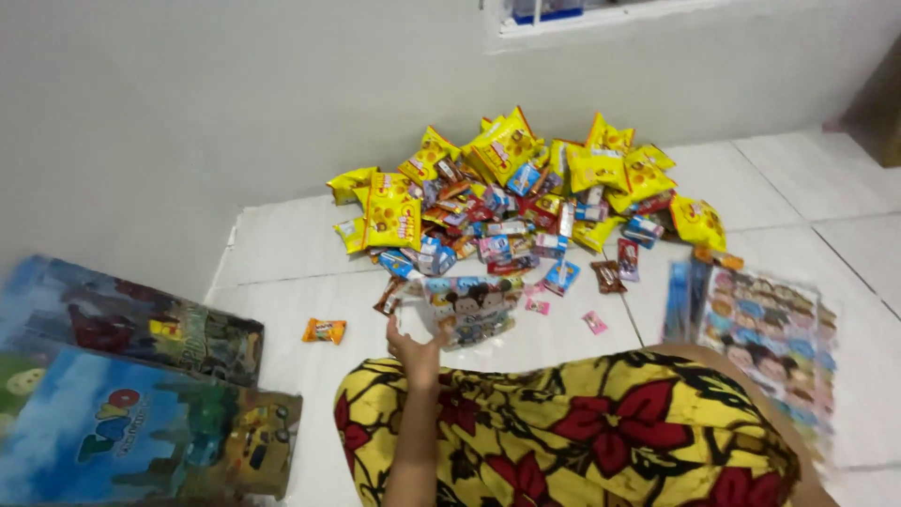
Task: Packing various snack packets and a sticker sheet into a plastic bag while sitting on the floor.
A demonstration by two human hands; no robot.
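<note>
Fingers of the left hand close on the edge of a clear plastic cartoon-printed bag, held just above the white tiled floor. Beyond it, against the wall, lies a heap of yellow snack packets. The right hand is out of sight.

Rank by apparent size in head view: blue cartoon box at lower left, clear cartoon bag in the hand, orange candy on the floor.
1. blue cartoon box, though nearest the camera
2. clear cartoon bag
3. orange candy
</note>
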